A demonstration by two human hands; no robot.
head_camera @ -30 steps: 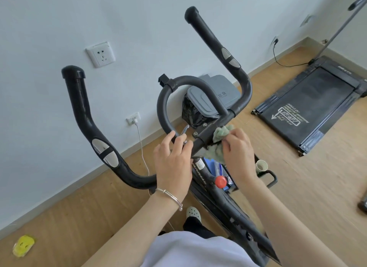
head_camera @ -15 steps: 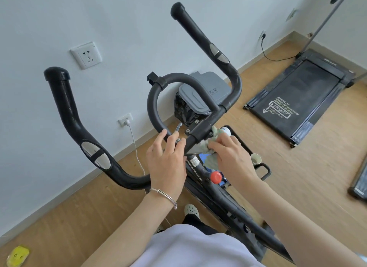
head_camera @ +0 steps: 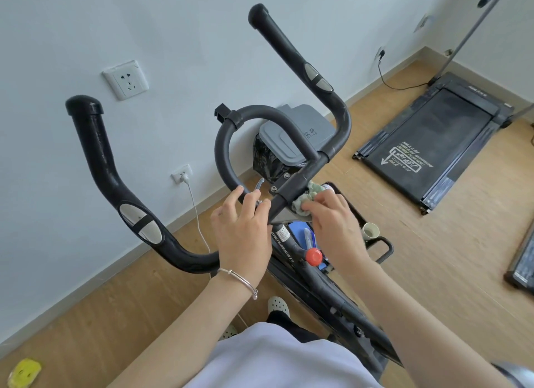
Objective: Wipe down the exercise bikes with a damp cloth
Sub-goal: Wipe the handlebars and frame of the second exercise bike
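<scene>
While my right hand (head_camera: 335,228) curls its fingers (head_camera: 315,207) round the green cloth (head_camera: 310,192) at the bike's handlebar stem (head_camera: 291,185), my left hand (head_camera: 242,234) pinches a metal lever (head_camera: 260,184) beside it. On the wooden floor (head_camera: 433,257), the treadmill (head_camera: 433,145) reads "HALLO!"; the bin lid (head_camera: 289,136), "Scrap".

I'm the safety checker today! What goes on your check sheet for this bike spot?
Surface: light wooden floor.
Job's things: black exercise bike handlebar; crumpled green cloth against its central stem.
Clutter: small yellow object on the floor; white paper cup beside the bike.
Hands: left hand pinches a small silver metal piece; right hand holds the cloth.
Cables: white cable plugged into a low wall socket; black cable trailing by the far wall.
Surroundings: grey lidded bin, black treadmill, pale wall.
</scene>
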